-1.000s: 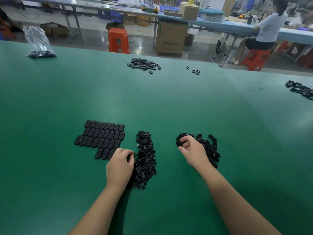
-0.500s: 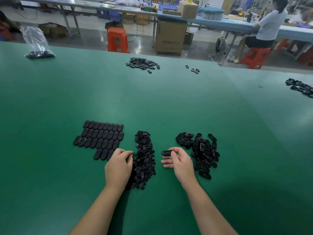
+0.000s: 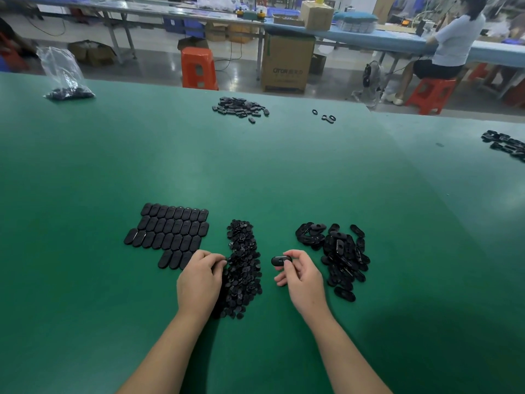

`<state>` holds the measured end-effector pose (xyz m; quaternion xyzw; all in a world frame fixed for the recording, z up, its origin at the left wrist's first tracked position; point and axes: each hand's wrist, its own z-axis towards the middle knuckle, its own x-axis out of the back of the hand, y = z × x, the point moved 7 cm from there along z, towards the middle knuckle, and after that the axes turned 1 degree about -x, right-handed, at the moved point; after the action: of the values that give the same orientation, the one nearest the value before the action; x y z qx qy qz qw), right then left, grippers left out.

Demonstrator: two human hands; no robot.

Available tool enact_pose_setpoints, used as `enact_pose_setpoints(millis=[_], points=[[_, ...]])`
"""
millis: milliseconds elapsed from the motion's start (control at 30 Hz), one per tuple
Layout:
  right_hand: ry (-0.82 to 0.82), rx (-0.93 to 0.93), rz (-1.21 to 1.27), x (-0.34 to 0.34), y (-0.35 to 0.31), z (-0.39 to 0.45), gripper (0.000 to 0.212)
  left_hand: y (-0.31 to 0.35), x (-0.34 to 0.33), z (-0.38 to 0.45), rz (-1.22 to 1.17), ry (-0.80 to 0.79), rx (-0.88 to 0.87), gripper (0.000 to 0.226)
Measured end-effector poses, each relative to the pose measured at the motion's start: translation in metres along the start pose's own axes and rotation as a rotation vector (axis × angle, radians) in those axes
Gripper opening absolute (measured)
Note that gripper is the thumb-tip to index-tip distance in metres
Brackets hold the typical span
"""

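Observation:
On the green table [image 3: 255,172] lie three groups of black plastic parts. At the left, oval shells [image 3: 170,233] are laid in neat rows. In the middle is a long heap of small round parts [image 3: 244,263]. At the right is a loose pile of oval shells [image 3: 338,251]. My right hand [image 3: 301,275] pinches one black oval shell [image 3: 280,261] between thumb and fingers, just right of the middle heap. My left hand [image 3: 200,280] has curled fingers at the heap's left edge; whether it holds a part is hidden.
Far across the table lie another pile of black parts [image 3: 240,107], a few loose rings [image 3: 326,118], a clear bag of parts [image 3: 66,78] at the far left and more parts [image 3: 508,145] at the right edge. Beyond are orange stools, cardboard boxes and a seated person.
My right hand took one oval shell from the right pile and drew it left and toward me, beside the middle heap. My left hand stayed at the heap's edge.

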<state>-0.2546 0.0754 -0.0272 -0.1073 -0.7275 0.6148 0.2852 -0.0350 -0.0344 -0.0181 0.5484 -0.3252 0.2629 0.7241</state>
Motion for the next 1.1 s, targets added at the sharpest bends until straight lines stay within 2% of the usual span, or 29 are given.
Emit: enact_pose_setpoints(millis=[200,400,533,833,1100], points=[[0.001,0.000,0.011,0.000,0.001,0.000,0.014,0.002,0.002,0.000,0.025,0.028,0.017,0.017],[0.004,0.009,0.014,0.001,-0.001,0.000,0.013,-0.008,0.011,-0.001,-0.250,0.081,0.110,0.013],[0.005,0.011,0.011,0.000,-0.001,-0.001,0.012,-0.010,0.016,-0.003,-0.336,0.122,0.142,0.011],[0.006,0.005,0.007,0.000,-0.001,-0.001,0.022,-0.004,0.015,-0.002,-0.316,0.073,0.086,0.022],[0.004,0.001,0.015,0.000,-0.001,-0.001,0.025,-0.005,0.014,-0.003,-0.347,0.063,0.092,0.019]])
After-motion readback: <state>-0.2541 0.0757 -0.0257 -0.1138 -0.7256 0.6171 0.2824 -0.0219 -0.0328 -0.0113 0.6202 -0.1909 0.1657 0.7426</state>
